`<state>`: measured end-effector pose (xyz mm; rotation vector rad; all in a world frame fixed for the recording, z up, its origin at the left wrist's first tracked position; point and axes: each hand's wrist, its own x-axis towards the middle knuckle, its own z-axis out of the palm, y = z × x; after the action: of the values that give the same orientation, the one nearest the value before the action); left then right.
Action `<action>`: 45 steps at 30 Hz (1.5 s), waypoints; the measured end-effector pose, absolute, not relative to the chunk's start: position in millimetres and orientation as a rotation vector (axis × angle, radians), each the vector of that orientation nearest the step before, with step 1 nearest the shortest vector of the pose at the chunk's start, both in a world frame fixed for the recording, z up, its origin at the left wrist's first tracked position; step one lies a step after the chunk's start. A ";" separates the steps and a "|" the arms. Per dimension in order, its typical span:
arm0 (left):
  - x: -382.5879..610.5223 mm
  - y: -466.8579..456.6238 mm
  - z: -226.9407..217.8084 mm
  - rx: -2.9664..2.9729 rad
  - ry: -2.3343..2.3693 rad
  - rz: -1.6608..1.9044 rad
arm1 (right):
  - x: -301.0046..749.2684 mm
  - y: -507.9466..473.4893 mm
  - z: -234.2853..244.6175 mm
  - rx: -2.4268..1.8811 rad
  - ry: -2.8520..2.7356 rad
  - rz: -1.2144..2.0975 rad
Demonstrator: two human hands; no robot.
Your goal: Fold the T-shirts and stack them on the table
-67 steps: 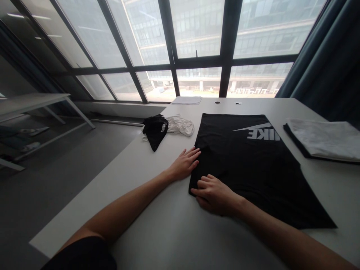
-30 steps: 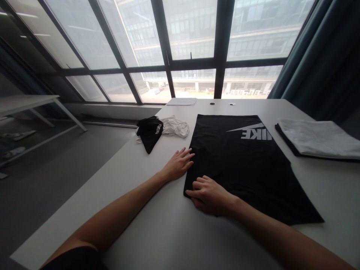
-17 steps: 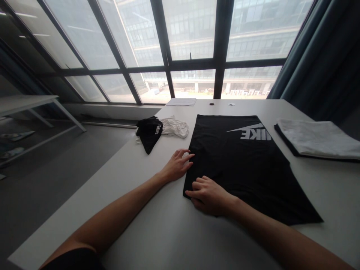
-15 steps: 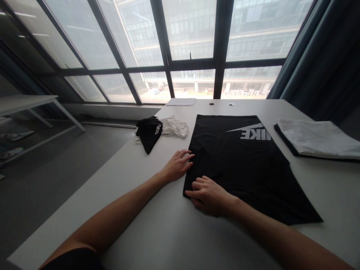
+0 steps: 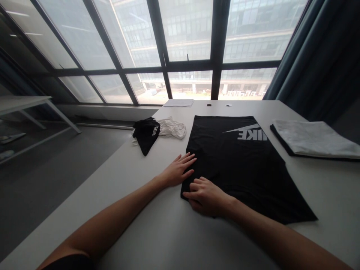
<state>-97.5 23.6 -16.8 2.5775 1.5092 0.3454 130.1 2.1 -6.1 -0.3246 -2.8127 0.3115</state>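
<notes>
A black T-shirt (image 5: 225, 161) with a white NIKE print lies folded and spread flat on the white table, its print upside down from where I sit. My left hand (image 5: 177, 170) is open, fingers apart and resting flat on the shirt's left edge. Closer to me, my right hand (image 5: 206, 197) is at the near left corner, index finger stretched along the cloth and the other fingers curled, gripping the fabric. The thumb is partly hidden beneath that hand.
A crumpled black garment (image 5: 146, 135) and a crumpled white one (image 5: 173, 128) lie to the left. Folded white cloth (image 5: 317, 138) rests on black cloth at the right. Paper (image 5: 178, 102) lies at the far edge of the table (image 5: 135, 228), below the windows.
My left hand has spread its fingers and moved slightly further onto the shirt's edge. The right hand keeps its place at the corner. The view has shifted a little.
</notes>
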 end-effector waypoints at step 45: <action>-100.5 30.0 -22.4 2.460 1.640 0.455 | 127.5 6.2 -9.9 -0.365 -2.557 0.312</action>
<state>-100.5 30.0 -22.4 2.4601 1.6404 0.4555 127.5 6.2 -9.9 -0.3650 -2.5569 0.3121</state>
